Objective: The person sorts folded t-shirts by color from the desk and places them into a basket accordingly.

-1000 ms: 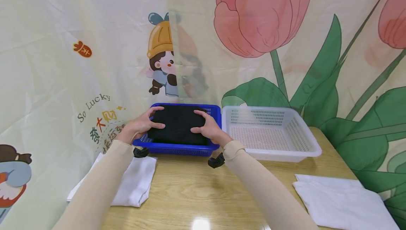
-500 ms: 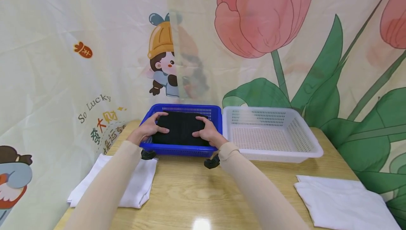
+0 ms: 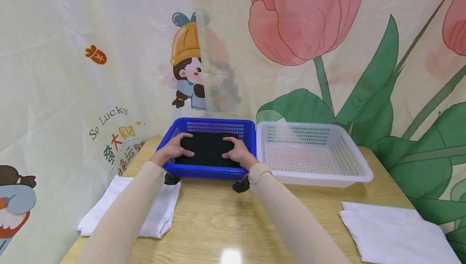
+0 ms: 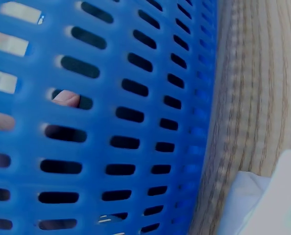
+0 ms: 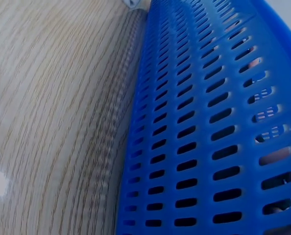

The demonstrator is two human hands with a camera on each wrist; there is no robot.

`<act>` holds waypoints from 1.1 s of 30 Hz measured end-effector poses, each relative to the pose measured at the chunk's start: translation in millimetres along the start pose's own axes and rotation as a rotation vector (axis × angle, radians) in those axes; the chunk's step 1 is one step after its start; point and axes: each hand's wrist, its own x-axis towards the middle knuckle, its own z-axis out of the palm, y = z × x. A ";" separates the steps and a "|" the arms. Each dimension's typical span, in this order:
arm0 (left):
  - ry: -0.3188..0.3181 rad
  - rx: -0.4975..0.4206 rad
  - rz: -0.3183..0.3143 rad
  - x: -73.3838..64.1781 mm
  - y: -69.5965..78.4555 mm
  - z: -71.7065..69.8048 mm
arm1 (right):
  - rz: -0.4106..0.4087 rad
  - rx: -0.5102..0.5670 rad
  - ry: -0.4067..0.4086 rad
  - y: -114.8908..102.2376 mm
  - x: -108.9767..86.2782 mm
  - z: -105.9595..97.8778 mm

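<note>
Black folded cloth (image 3: 208, 150) is lying flat directly between the two hands, inside the blue basket (image 3: 204, 170), its long axis running crosswise from one hand to the other. Neither hand is sitting nearer: left hand (image 3: 176, 147) is gripping its left short end, right hand (image 3: 239, 151) its right short end, thumbs showing on top, remaining fingers mostly hidden. Left wrist view is showing a fingertip (image 4: 66, 98) through a slot in the basket wall; how far the fingers are reaching underneath, cannot tell. White basket (image 3: 351, 150) is standing just right of the grip, right hand nearer to it. White cloth (image 3: 160, 211) is lying on the near side of the grip, partly behind the left forearm; another white cloth (image 3: 393, 231) is lying well right and nearer the body. Writing: wall hanging (image 3: 138, 33) beyond the grip is reading "So Lucky" at far left, with "發大财" below and a further line too cut off to make out. Small red emblem's (image 3: 96, 55) character is unclear. No brands or labels showing on cloth or baskets.
</note>
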 end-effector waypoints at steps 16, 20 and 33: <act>0.023 0.297 -0.019 -5.4 16.8 7.1 | 0.037 -0.241 0.024 -2.4 -4.7 1.1; 0.048 0.374 -0.005 -8.5 21.6 8.3 | 0.021 -0.291 -0.025 -7.2 -10.8 -2.0; 0.273 0.485 0.233 -35.5 62.9 14.4 | -0.222 -0.321 -0.267 -46.9 -82.9 -89.5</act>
